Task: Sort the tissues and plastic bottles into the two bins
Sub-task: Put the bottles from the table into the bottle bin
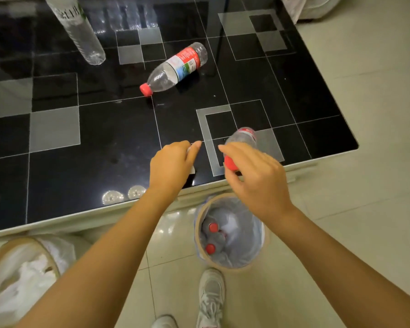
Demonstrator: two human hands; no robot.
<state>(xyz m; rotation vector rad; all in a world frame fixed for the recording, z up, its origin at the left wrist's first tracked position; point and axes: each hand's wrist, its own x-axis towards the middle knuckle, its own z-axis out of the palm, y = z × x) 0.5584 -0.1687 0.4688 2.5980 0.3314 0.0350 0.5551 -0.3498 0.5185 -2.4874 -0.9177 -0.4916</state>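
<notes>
your right hand (258,178) grips a bottle (243,140) by its red cap near the tabletop's (104,138) front right edge; your left hand (173,165) pinches a tissue (189,149) beside it, above the front edge.

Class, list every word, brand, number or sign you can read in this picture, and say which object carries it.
Lying bottle, red, white and blue label: print is there, too blurred to read.
Upright clear bottle, white and green label: dark letters, cropped and blurred, not readable.
Bottle in the right hand, red label: too blurred to read.
No other text shows.
</notes>
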